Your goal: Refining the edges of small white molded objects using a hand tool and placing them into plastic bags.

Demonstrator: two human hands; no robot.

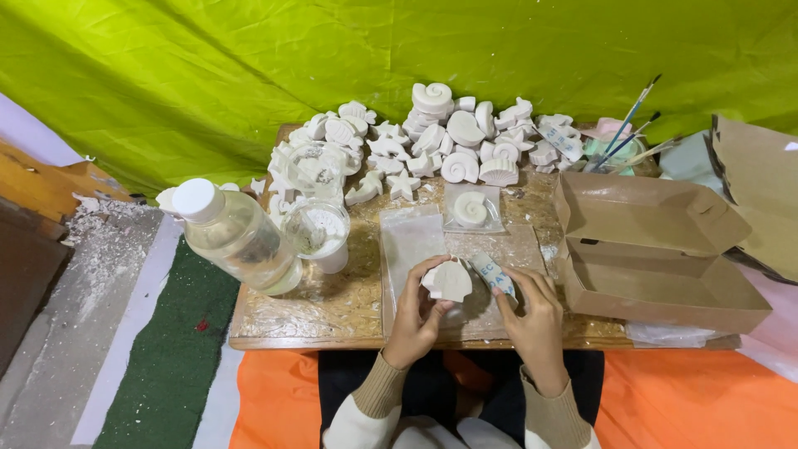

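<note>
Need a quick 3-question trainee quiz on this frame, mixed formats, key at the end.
1. True or false: the left hand holds a white shell-shaped plaster cast.
2. What does the right hand pinch? A) a paintbrush B) a small folded piece of sandpaper C) a bottle cap
3. Fill in: the open cardboard box sits to the person's ____ on the wooden board.

Key: 1 true; 2 B; 3 right.
</note>
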